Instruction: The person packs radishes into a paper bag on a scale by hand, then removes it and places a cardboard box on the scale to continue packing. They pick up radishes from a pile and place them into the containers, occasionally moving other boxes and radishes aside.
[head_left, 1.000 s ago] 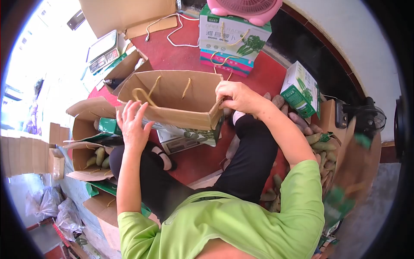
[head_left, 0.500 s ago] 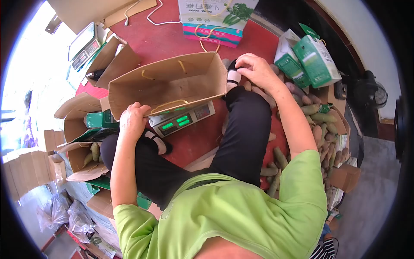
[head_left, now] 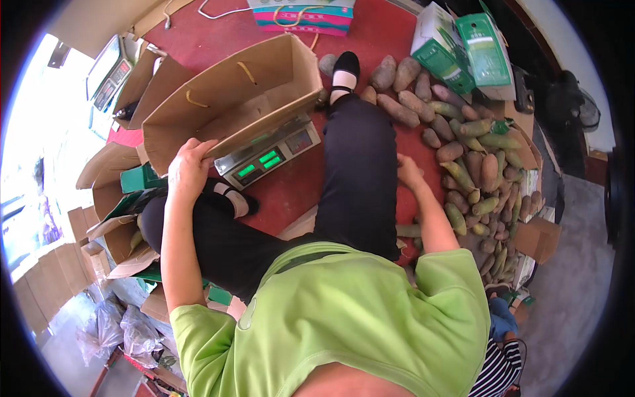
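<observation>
A brown cardboard box (head_left: 225,99) with yellow cord handles stands tilted, its open top facing me. It rests over a digital scale (head_left: 268,159) whose green numbers are lit. My left hand (head_left: 190,169) grips the box's near rim at its left end, thumb and fingers closed over the edge. Beside my right thigh, low over the red floor, is my right hand (head_left: 410,173); its fingertips are partly hidden by the leg. To its right lies a heap of long root vegetables (head_left: 473,172), some green like radishes, others reddish-brown.
Green-and-white cartons (head_left: 486,53) stand beyond the heap. A printed bag (head_left: 304,20) is at the far edge. On the left are open cardboard boxes (head_left: 106,192) and another scale (head_left: 112,79). A person in striped clothing (head_left: 496,370) is at lower right.
My right hand has left the box's right end and come back beside my right thigh. The box now tilts more, its right end higher. My left hand keeps its grip.
</observation>
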Demonstrator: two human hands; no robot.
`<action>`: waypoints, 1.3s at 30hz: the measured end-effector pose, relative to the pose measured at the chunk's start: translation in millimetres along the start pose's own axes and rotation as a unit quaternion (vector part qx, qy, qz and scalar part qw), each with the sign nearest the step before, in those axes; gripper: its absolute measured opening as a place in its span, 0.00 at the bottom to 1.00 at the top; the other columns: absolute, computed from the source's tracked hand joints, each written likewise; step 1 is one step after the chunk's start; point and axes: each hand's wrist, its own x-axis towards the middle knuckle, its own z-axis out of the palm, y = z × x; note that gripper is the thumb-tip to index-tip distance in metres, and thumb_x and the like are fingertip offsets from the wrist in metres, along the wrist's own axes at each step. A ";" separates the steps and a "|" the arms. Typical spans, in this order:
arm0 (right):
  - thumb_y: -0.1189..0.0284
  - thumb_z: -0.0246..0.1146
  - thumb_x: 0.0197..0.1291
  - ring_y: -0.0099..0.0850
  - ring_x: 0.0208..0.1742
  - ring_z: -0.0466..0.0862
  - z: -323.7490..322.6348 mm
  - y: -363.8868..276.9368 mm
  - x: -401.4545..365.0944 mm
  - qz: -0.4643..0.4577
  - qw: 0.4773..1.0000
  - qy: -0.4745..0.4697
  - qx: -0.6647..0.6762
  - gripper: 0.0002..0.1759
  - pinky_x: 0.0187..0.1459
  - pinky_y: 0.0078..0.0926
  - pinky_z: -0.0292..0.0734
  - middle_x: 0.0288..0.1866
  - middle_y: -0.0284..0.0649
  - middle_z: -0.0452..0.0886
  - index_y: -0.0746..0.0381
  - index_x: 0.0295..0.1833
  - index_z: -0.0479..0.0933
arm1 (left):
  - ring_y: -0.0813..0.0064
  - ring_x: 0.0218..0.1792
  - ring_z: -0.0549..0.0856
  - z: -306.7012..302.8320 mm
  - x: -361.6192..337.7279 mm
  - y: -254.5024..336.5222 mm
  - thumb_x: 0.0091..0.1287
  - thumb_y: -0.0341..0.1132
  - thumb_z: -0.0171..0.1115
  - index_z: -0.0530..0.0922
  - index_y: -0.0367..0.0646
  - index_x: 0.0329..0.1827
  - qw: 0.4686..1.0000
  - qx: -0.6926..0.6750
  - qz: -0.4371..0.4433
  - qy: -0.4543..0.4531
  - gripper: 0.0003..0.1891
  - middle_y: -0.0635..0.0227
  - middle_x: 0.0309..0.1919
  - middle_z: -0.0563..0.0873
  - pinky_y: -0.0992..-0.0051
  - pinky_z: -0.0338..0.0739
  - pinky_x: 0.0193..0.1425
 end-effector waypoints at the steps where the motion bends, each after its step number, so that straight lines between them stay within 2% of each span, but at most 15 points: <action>1: 0.73 0.68 0.54 0.34 0.39 0.85 16.0 26.9 -4.0 -0.008 1.000 -0.010 -0.022 0.08 0.43 0.31 0.79 0.35 0.43 0.85 0.62 0.40 0.81 | 0.56 0.44 0.82 1.5 -0.1 -1.7 0.57 0.28 0.64 0.84 0.45 0.45 1.000 -0.002 0.002 -0.004 0.12 0.62 0.37 0.81 0.63 0.77 0.48; 2: 0.72 0.68 0.54 0.35 0.39 0.85 24.7 43.5 -13.2 -0.013 0.999 -0.016 -0.046 0.08 0.43 0.33 0.79 0.35 0.43 0.85 0.61 0.40 0.81 | 0.56 0.42 0.82 6.1 0.6 -6.5 0.57 0.28 0.64 0.84 0.43 0.42 1.000 -0.001 0.013 -0.007 0.10 0.61 0.37 0.80 0.63 0.77 0.47; 4: 0.70 0.68 0.53 0.39 0.40 0.86 23.2 2.6 -44.6 0.097 0.992 -0.045 -0.064 0.08 0.45 0.35 0.79 0.34 0.44 0.86 0.59 0.38 0.82 | 0.55 0.41 0.82 5.0 0.9 -2.8 0.58 0.28 0.64 0.83 0.41 0.41 0.999 -0.016 0.012 -0.026 0.09 0.60 0.37 0.80 0.63 0.76 0.46; 8: 0.70 0.68 0.51 0.42 0.41 0.86 52.7 63.5 -53.5 0.125 0.985 -0.025 -0.113 0.07 0.46 0.38 0.79 0.35 0.44 0.86 0.58 0.37 0.82 | 0.53 0.40 0.82 5.0 0.9 0.7 0.58 0.27 0.64 0.82 0.38 0.40 0.999 -0.003 0.032 -0.033 0.08 0.58 0.37 0.80 0.63 0.75 0.44; 10: 0.71 0.63 0.57 0.44 0.40 0.86 56.0 62.3 -61.8 0.161 0.977 -0.001 -0.140 0.07 0.44 0.36 0.78 0.35 0.45 0.86 0.60 0.39 0.82 | 0.53 0.39 0.82 7.2 1.0 0.1 0.59 0.27 0.63 0.82 0.37 0.40 0.999 -0.021 0.017 -0.038 0.08 0.58 0.37 0.80 0.63 0.75 0.44; 13: 0.71 0.65 0.55 0.45 0.45 0.85 55.2 64.0 -59.5 0.237 0.968 0.043 -0.068 0.08 0.47 0.36 0.78 0.40 0.46 0.85 0.58 0.42 0.81 | 0.54 0.39 0.82 8.4 1.9 2.1 0.59 0.26 0.63 0.82 0.37 0.41 0.998 -0.036 0.000 -0.050 0.08 0.57 0.37 0.81 0.64 0.75 0.45; 16: 0.71 0.69 0.52 0.42 0.56 0.80 41.5 40.9 -54.5 0.239 0.943 0.133 -0.191 0.18 0.53 0.38 0.76 0.52 0.44 0.80 0.56 0.51 0.78 | 0.54 0.39 0.82 11.4 3.0 3.4 0.59 0.27 0.63 0.82 0.37 0.41 0.998 -0.021 -0.006 -0.059 0.08 0.58 0.37 0.81 0.65 0.75 0.45; 19: 0.70 0.65 0.55 0.42 0.67 0.70 16.4 8.4 -44.8 0.225 0.920 0.080 -0.311 0.26 0.59 0.42 0.72 0.64 0.38 0.70 0.50 0.61 0.70 | 0.55 0.39 0.82 13.6 5.1 -0.2 0.59 0.28 0.62 0.82 0.38 0.41 0.998 0.004 -0.001 -0.064 0.08 0.59 0.37 0.81 0.65 0.75 0.45; 26: 0.73 0.52 0.64 0.36 0.74 0.64 14.6 27.4 -2.4 0.137 0.874 0.066 -0.462 0.31 0.61 0.46 0.69 0.74 0.33 0.62 0.44 0.73 0.60 | 0.54 0.39 0.82 11.7 8.4 2.7 0.59 0.28 0.63 0.81 0.39 0.40 0.996 0.019 -0.025 -0.080 0.07 0.60 0.37 0.81 0.64 0.75 0.44; 28: 0.69 0.61 0.60 0.37 0.77 0.58 17.4 36.3 5.5 0.121 0.861 0.030 -0.494 0.39 0.62 0.50 0.66 0.77 0.32 0.58 0.43 0.76 0.55 | 0.54 0.39 0.82 11.2 8.7 3.8 0.59 0.28 0.63 0.80 0.39 0.40 0.997 0.023 -0.023 -0.076 0.07 0.60 0.37 0.80 0.64 0.75 0.44; 31: 0.66 0.71 0.50 0.36 0.74 0.63 20.8 40.7 5.5 0.118 0.852 -0.010 -0.510 0.46 0.61 0.50 0.66 0.73 0.33 0.64 0.44 0.74 0.59 | 0.54 0.39 0.82 11.6 8.6 4.8 0.58 0.28 0.63 0.80 0.39 0.39 0.997 0.023 -0.015 -0.071 0.07 0.60 0.37 0.80 0.64 0.75 0.44; 32: 0.66 0.71 0.50 0.36 0.74 0.63 20.0 40.4 6.6 0.116 0.851 -0.007 -0.512 0.46 0.61 0.50 0.66 0.73 0.33 0.64 0.44 0.74 0.59 | 0.54 0.39 0.82 11.5 8.6 5.1 0.58 0.28 0.63 0.80 0.39 0.39 0.997 0.023 -0.012 -0.069 0.07 0.60 0.37 0.80 0.65 0.76 0.43; 34: 0.70 0.54 0.64 0.35 0.65 0.71 16.9 32.3 9.6 0.145 0.860 -0.010 -0.489 0.27 0.56 0.49 0.69 0.63 0.33 0.71 0.43 0.69 0.66 | 0.55 0.39 0.82 10.1 9.2 7.2 0.58 0.27 0.63 0.80 0.39 0.39 0.997 0.021 -0.019 -0.068 0.07 0.60 0.37 0.80 0.65 0.76 0.43; 35: 0.70 0.55 0.63 0.34 0.59 0.74 17.5 32.7 5.5 0.119 0.850 0.024 -0.513 0.22 0.51 0.46 0.71 0.57 0.33 0.73 0.46 0.63 0.70 | 0.55 0.39 0.83 9.9 9.7 7.8 0.58 0.27 0.63 0.81 0.40 0.39 0.997 0.020 -0.024 -0.071 0.07 0.60 0.37 0.80 0.65 0.76 0.44; 39: 0.70 0.52 0.65 0.34 0.61 0.74 19.1 32.4 3.5 0.153 0.853 0.002 -0.498 0.20 0.53 0.47 0.72 0.58 0.34 0.72 0.49 0.62 0.69 | 0.55 0.39 0.83 10.0 10.1 7.9 0.58 0.27 0.63 0.81 0.40 0.39 0.998 0.009 -0.024 -0.055 0.07 0.61 0.37 0.81 0.66 0.76 0.44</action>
